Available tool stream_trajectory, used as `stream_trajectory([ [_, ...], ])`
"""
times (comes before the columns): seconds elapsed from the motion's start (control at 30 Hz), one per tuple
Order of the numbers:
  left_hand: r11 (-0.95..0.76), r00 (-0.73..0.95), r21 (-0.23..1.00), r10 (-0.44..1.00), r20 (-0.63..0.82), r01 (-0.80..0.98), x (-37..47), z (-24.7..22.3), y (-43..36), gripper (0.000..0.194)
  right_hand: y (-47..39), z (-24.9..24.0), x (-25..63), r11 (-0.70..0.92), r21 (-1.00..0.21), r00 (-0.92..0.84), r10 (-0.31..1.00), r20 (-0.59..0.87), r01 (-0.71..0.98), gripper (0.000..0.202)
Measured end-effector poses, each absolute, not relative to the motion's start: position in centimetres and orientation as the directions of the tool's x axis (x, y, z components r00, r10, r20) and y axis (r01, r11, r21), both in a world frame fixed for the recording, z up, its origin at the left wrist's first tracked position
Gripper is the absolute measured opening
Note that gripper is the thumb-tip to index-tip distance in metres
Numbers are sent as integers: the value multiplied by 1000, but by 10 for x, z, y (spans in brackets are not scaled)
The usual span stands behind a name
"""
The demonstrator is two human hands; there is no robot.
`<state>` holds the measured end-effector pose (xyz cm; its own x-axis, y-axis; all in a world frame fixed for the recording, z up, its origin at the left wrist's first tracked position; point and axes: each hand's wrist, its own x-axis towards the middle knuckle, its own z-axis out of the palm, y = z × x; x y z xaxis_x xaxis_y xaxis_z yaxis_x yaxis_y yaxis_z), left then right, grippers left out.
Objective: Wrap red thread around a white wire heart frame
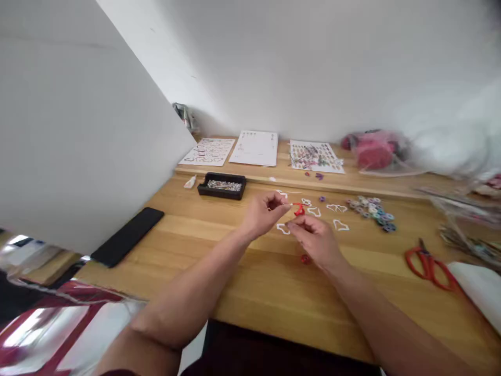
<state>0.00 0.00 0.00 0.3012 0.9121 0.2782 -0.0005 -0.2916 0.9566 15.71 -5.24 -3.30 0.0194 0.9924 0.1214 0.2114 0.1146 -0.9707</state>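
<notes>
Over the wooden table, my left hand (266, 213) is closed in a pinch, with a small red thread-like piece (299, 210) at its fingertips. Close beside it, my right hand (315, 237) is also pinched shut, just below the red piece; what its fingertips hold is too small to make out. White wavy outline cut-outs lie around both hands, one (283, 228) under the fingertips and another (341, 225) to the right. A small red spool (305, 259) sits partly beside my right wrist.
Several thread spools (371, 210) are clustered to the right, with red-handled scissors (428, 266) nearer me. A black tray (222, 186) of small beads stands at left, a black flat slab (128, 236) beyond it. Printed sheets (254, 148) and a pink bag (376, 151) line the back ledge.
</notes>
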Motion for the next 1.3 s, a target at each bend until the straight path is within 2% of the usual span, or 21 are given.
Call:
stream_trajectory([
  [0.13, -397, 186, 903, 912, 367, 164, 0, -1, 1, 12, -61, -26, 159, 179, -931, 9, 981, 191, 317, 23],
  [0.2, -511, 181, 803, 860, 478, 306, -3, 0, 0, 7, -64, -22, 160, 219, -903, 31, 968, 248, 370, 22],
  [0.3, -671, 327, 560, 733, 596, 486, -11, 3, -1, 10, -65, -16, 162, 267, -859, 72, 941, 329, 437, 19],
  [0.37, -726, 453, 423, 676, 581, 542, -15, 4, -3, 14, -63, -14, 166, 286, -837, 95, 925, 369, 467, 17],
  [0.43, -763, 561, 355, 641, 523, 541, -17, 6, -4, 17, -60, -13, 170, 292, -827, 105, 917, 384, 480, 17],
  [0.53, -801, 674, 404, 593, 440, 441, -16, 8, -6, 18, -53, -12, 177, 277, -836, 125, 918, 375, 474, 17],
  [0.63, -774, 712, 565, 566, 416, 285, -14, 12, -9, 14, -48, -12, 181, 232, -891, 135, 943, 305, 391, 16],
  [0.77, -551, 674, 832, 638, 373, 61, -11, 15, -11, 7, -47, -10, 179, 88, -993, 61, 994, 93, 81, 22],
  [0.87, -389, 616, 921, 716, 329, -40, -10, 13, -10, 14, -49, -11, 174, -78, -988, 47, 995, -85, -133, 27],
  [0.97, -365, 500, 930, 798, 336, -42, -8, 9, -7, 19, -53, -15, 168, -199, -950, -3, 979, -205, -241, 29],
  [1.1, -407, 314, 913, 870, 381, 20, -4, 7, -3, 14, -57, -19, 160, -275, -916, -126, 961, -248, -294, 29],
  [1.2, -474, 218, 868, 872, 439, 149, -4, 5, -2, 8, -60, -17, 155, -226, -948, -109, 972, -207, -222, 29],
  [1.3, -589, 229, 746, 808, 543, 312, -7, 4, -1, 6, -62, -10, 156, -58, -996, -19, 998, -57, -73, 26],
])
